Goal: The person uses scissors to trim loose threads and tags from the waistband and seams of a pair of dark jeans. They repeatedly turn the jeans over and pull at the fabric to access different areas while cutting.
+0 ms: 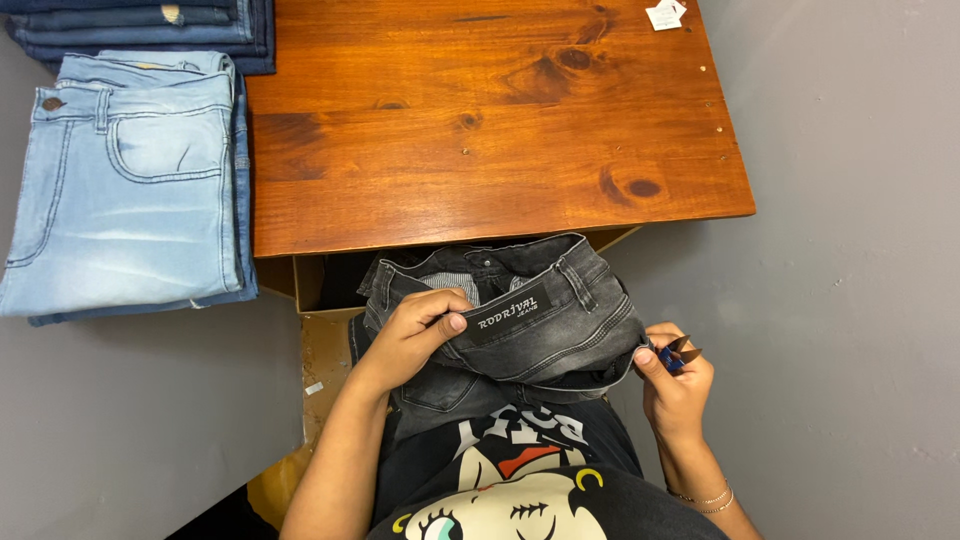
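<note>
Dark grey jeans (560, 320) lie bunched in my lap, waistband up, with a black label patch (512, 313) on the back of the waist. My left hand (415, 335) grips the waistband just left of that patch, thumb on top. My right hand (672, 385) holds a small blue-handled thread snipper (676, 354) at the right edge of the waistband, blades pointing up and right.
A wooden table (480, 120) stands in front of me, with small white tags (665, 14) at its far right corner. Folded light blue jeans (130, 190) are stacked on the left, darker folded jeans (150, 25) behind them. A cardboard box (318, 330) sits under the table edge.
</note>
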